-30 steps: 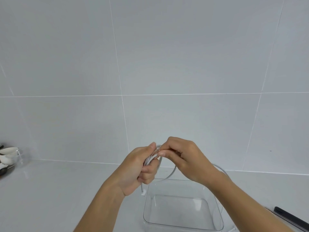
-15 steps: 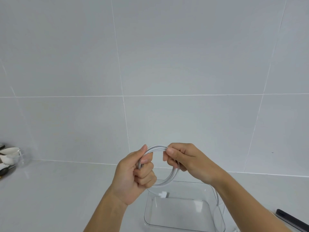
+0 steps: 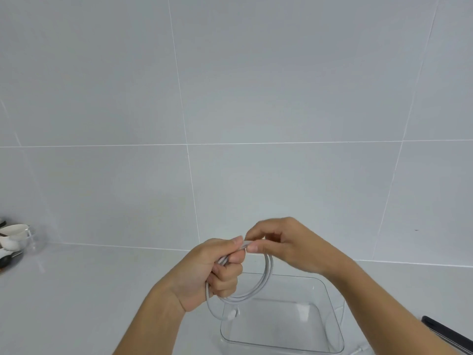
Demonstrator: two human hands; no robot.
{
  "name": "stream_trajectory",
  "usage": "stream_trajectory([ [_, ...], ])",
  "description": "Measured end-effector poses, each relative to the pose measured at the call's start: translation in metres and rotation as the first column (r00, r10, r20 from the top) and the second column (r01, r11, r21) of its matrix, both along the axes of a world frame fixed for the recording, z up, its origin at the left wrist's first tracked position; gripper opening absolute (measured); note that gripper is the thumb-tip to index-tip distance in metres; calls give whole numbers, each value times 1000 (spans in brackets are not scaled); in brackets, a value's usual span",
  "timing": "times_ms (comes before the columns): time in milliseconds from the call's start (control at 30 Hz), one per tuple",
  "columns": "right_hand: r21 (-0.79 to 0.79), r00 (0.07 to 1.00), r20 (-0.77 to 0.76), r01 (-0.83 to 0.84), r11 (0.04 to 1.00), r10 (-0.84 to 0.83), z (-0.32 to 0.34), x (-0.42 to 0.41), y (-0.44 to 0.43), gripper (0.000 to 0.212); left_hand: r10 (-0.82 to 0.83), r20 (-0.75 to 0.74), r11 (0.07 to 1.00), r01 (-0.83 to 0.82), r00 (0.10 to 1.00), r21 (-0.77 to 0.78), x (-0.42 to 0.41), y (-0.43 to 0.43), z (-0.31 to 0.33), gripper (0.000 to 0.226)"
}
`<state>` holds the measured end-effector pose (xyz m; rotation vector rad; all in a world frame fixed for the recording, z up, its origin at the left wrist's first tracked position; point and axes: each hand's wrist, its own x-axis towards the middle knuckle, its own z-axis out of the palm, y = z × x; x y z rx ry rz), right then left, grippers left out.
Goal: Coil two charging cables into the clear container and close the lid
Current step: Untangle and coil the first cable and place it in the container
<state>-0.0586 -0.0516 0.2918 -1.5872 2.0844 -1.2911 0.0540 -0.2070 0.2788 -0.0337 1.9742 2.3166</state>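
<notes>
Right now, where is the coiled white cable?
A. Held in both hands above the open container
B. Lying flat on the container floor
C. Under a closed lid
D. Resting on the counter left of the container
A: the left hand grips the coiled white cable while the right hand pinches its top, above the open clear container, which holds nothing.

Two hands (image 3: 202, 272) (image 3: 289, 245), one coiled white cable (image 3: 266, 275), one clear container (image 3: 332, 298), one white cup (image 3: 15, 233)

The clear plastic container (image 3: 330, 298) looks glossy, the white cable (image 3: 267, 275) smooth, the wall tiles (image 3: 281, 85) semi-gloss.
</notes>
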Motion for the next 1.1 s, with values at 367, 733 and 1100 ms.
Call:
stream_trajectory([
  [367,-473,858,447,468,747,-254,-8,-43,26,24,-148,-346,754,332,926,566,5,-43,-5,49],
  [733,-354,864,276,498,791,-421,-41,-59,37,29,-57,-497,692,393,866,605,7,-76,6,53],
  [1100,-112,612,-766,176,978,-198,-48,-31,6,12,678,-173,686,-530,715,498,-4,-44,21,38],
])
